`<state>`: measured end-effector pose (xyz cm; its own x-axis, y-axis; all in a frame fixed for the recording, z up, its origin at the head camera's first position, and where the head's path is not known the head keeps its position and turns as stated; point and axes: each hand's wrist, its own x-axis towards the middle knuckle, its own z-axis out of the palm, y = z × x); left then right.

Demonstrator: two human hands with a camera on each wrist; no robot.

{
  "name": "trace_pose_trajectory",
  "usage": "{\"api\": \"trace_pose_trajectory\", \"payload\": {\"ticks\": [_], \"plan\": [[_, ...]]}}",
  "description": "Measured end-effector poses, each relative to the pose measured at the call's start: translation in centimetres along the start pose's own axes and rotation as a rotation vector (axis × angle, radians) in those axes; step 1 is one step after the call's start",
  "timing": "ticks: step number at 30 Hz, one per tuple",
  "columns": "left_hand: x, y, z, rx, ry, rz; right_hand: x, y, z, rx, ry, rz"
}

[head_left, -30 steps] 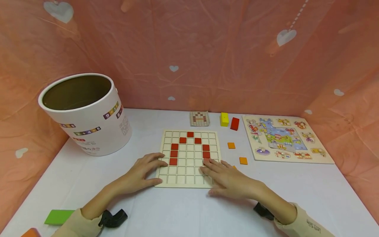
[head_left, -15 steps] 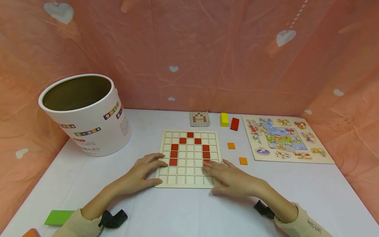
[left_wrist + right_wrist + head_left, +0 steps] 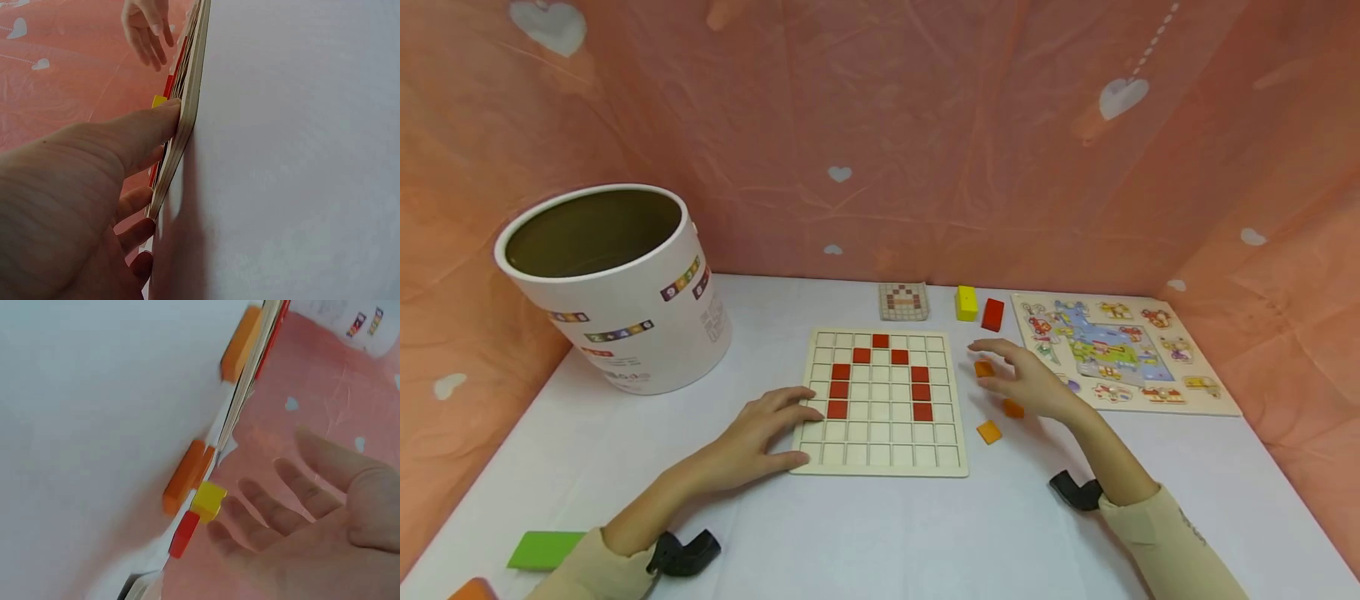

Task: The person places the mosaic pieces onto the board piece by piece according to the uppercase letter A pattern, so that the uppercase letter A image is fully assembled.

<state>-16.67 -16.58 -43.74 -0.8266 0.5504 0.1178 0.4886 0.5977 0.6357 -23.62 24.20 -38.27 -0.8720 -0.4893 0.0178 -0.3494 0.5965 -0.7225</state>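
My left hand (image 3: 756,437) rests at the left edge of a cream grid board (image 3: 880,458), its thumb and fingertips touching the rim in the left wrist view. Several red tiles (image 3: 838,390) sit in the board's squares and form an arch. To the right of the board, my right hand (image 3: 1033,383) hovers with spread, slightly bent fingers and holds nothing. Close under it lie orange square tiles (image 3: 989,432), two of them partly covered by the hand. Behind the board is a small pattern card (image 3: 903,302) with a similar arch drawn on it.
A yellow block (image 3: 966,303) and a red block (image 3: 992,315) stand right of the card. Farther right lies a wooden picture puzzle (image 3: 1127,400). A big white bucket (image 3: 647,333) is at the back left, and a green block (image 3: 546,550) lies near the left sleeve.
The right hand has left the lower right of the board and moved right and away over the orange tiles. The red tile it partly covered now shows fully. My left hand stays put.
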Motion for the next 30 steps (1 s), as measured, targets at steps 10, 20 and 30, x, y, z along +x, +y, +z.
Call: {"api": "trace_pose_trajectory", "payload": {"ticks": [10,20,30], "plan": [[-0.1,-0.1,0.0,-0.003,-0.002,-0.003,0.2,1.7,0.4,-0.122,-0.027,-0.052],[-0.2,0.0,0.1,-0.015,-0.01,-0.02,0.1,1.6,0.5,-0.172,-0.043,0.005],[-0.1,0.0,0.1,-0.017,-0.01,-0.014,0.2,1.2,0.3,-0.165,-0.087,0.008]]}}
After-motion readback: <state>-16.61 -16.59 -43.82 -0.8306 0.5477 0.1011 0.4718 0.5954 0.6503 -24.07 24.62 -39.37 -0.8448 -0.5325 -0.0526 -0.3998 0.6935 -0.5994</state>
